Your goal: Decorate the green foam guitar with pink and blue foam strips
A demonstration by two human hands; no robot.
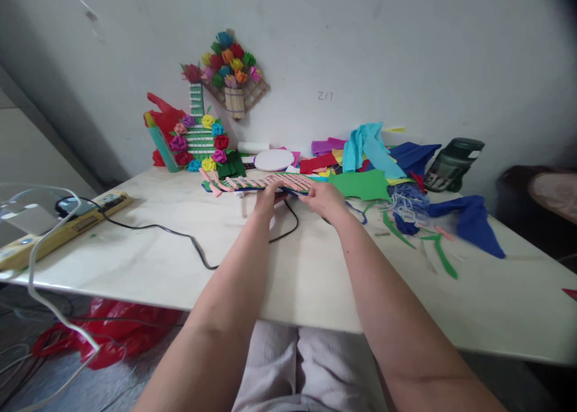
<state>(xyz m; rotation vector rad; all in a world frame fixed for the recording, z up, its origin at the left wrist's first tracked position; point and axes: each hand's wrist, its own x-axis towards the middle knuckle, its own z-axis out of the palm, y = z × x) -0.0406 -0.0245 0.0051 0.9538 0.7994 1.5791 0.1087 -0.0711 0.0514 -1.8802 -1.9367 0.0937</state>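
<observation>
A long, flat craft panel with pink strips over green and a dark blue edge is held up above the table, seen at a low angle. My left hand is closed on its near edge around the middle. Farther right, my right hand pinches the same panel near its right end. Under the panel, a pale object and a dark cable are partly visible between and beside my hands. A green sheet lies just behind my right hand.
Flower crafts stand at the back left beside a glue bottle. Coloured scraps and blue yarn lie at the back right near a dark bottle. A power strip with cables is on the left.
</observation>
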